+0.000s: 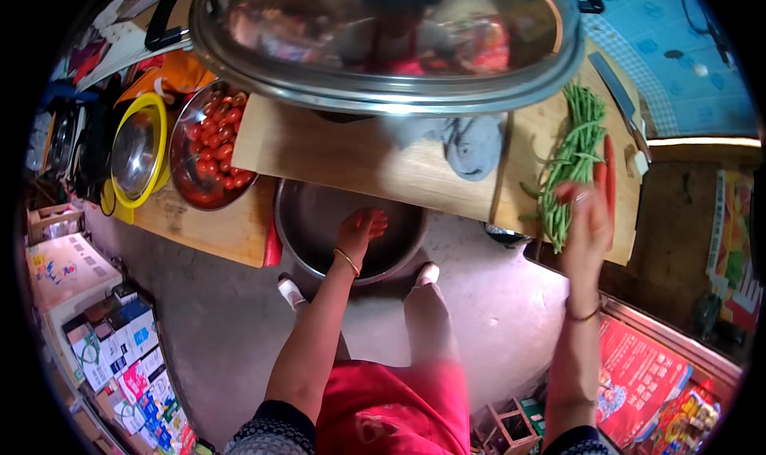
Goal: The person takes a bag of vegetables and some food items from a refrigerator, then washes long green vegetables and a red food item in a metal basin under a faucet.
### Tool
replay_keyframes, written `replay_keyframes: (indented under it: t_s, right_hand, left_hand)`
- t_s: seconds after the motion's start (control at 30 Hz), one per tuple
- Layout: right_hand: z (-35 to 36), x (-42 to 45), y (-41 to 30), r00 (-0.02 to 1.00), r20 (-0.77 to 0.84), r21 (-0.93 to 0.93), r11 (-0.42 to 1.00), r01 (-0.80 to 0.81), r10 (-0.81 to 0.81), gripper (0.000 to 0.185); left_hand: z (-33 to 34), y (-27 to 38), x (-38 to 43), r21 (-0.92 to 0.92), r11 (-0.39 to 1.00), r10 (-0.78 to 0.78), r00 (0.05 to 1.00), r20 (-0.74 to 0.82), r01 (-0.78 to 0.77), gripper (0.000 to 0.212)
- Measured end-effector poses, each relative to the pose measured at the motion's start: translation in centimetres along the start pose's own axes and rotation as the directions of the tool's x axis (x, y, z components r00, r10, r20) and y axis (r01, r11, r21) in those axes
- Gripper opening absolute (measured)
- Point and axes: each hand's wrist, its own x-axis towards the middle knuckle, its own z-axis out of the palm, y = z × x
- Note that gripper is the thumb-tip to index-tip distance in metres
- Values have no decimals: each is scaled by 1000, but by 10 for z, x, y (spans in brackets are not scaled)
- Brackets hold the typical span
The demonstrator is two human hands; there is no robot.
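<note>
My left hand (362, 232), with a bracelet at the wrist, hangs loosely curled over a wide dark metal basin (305, 227) low before me; nothing shows in its fingers. Motion blurs my right hand (583, 221), which is over the lower end of a pile of green long beans (575, 149). Whether it grips any beans cannot be made out. The beans lie on a wooden board (520, 161). Beside them are long red peppers (610, 173), partly behind my fingers. A kitchen knife (613, 87) rests along the board's far right side.
A large lidded metal pan (389, 90) covers the top middle. A grey cloth (476, 149) lies below it on the wooden surface (347, 155). At left stand a metal bowl of cherry tomatoes (215, 140) and a yellow-rimmed strainer (139, 149). Stacked boxes (119, 347) line the lower left.
</note>
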Motion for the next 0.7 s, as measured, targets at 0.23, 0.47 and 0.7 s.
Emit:
replay_keyframes:
  t_s: [0.23, 0.47, 0.7]
  right_hand:
    - [224, -75, 83, 857, 491, 223, 929, -295, 154, 14]
    - [283, -133, 160, 993, 121, -467, 883, 41, 18, 48]
    - [273, -219, 210, 655, -699, -380, 627, -680, 287, 46]
  left_hand:
    - [-31, 38, 13, -156, 973, 187, 978, 94, -171, 34]
    - [-107, 37, 67, 847, 156, 611, 723, 322, -509, 51]
    - [-109, 125, 98, 916, -173, 18, 929, 370, -362, 45]
